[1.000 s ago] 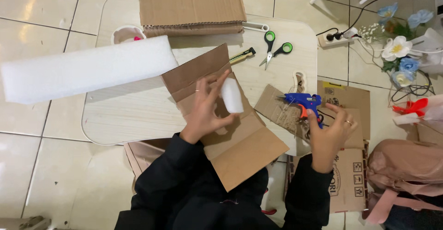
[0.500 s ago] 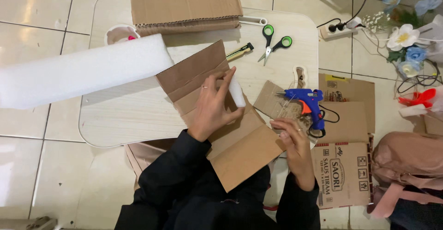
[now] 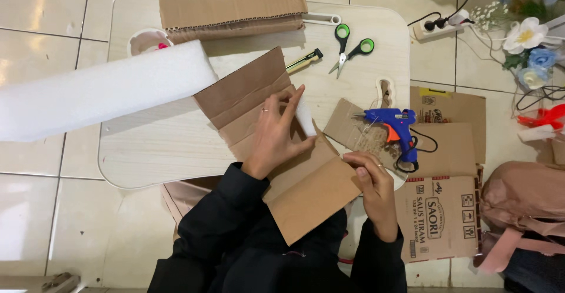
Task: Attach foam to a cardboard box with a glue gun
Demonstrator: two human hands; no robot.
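A long folded cardboard strip (image 3: pixel 306 196) lies diagonally across the small pale table (image 3: pixel 147 152). My left hand (image 3: pixel 276 134) presses on its middle, fingers spread against a small white foam piece (image 3: pixel 305 117) standing on the cardboard. My right hand (image 3: pixel 371 181) pinches the strip's right edge near the table's front rim. A blue glue gun (image 3: pixel 394 122) rests on a smaller cardboard scrap (image 3: pixel 350 129) just above my right hand.
A big white foam block (image 3: pixel 100 90) lies at left. A corrugated cardboard slab (image 3: pixel 232 5) sits at the table's far edge, with green-handled scissors (image 3: pixel 350 46) and a cutter (image 3: pixel 305 61) nearby. Flattened boxes (image 3: pixel 444 181), artificial flowers (image 3: pixel 529 46) and a pink bag (image 3: pixel 524 205) lie on the floor at right.
My right hand came left from beside the glue gun to the cardboard strip's edge and took hold of it. My left hand shifted slightly on the foam piece.
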